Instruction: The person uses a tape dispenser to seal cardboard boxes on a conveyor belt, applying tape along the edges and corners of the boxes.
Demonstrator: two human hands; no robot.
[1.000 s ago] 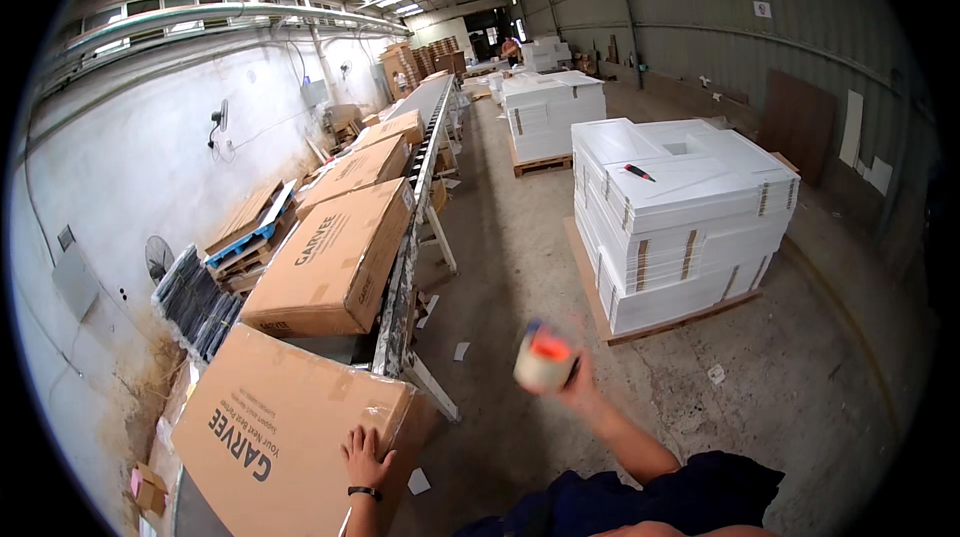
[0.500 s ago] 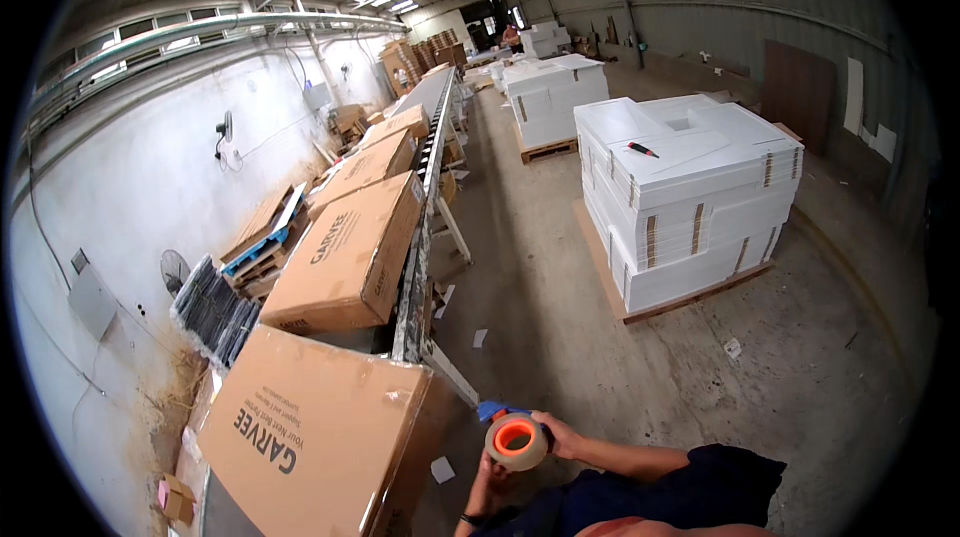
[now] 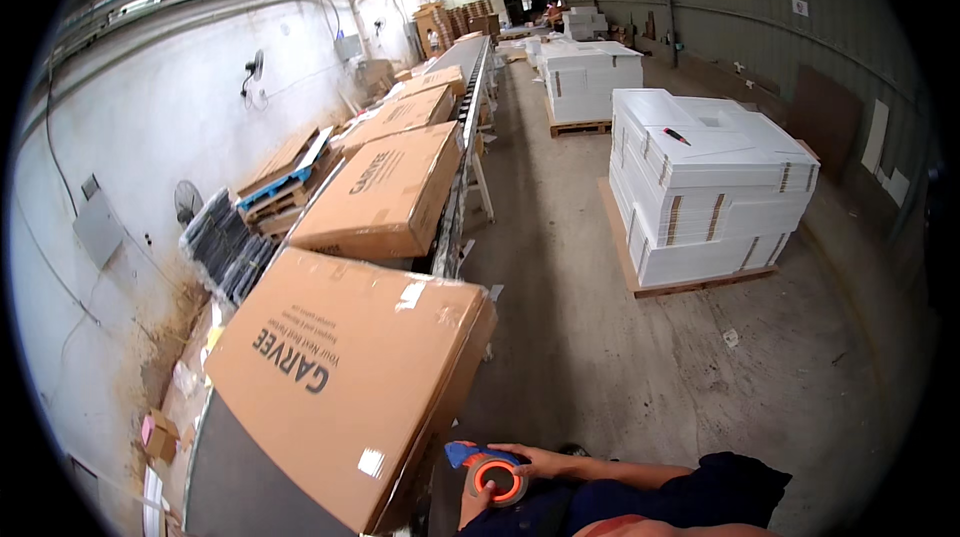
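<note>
A tape dispenser with a blue body [image 3: 462,453], an orange core and a brown tape roll [image 3: 471,482] is held low in front of me, beside the nearest large cardboard box [image 3: 330,357]. My left hand [image 3: 474,509] is closed on the roll from below, its thumb at the orange core. From the right, my right hand [image 3: 540,462] grips the dispenser's upper side; some of its fingers are hidden behind it. The nearest box lies flat on the conveyor [image 3: 235,472], with strips of clear tape on its top and edge. Neither hand touches the box.
More cardboard boxes [image 3: 380,187] line the conveyor ahead. To the right, a stack of white sheets [image 3: 720,167] on a pallet carries a red-and-black cutter [image 3: 677,137]. Wooden pallets [image 3: 285,187], wrapped dark bundles [image 3: 232,247] and a wall fan [image 3: 252,72] are at left.
The view has shifted, and the near box sits higher and further right in it. The dispenser has moved down and slightly left in view, with my left thumb now at its core.
</note>
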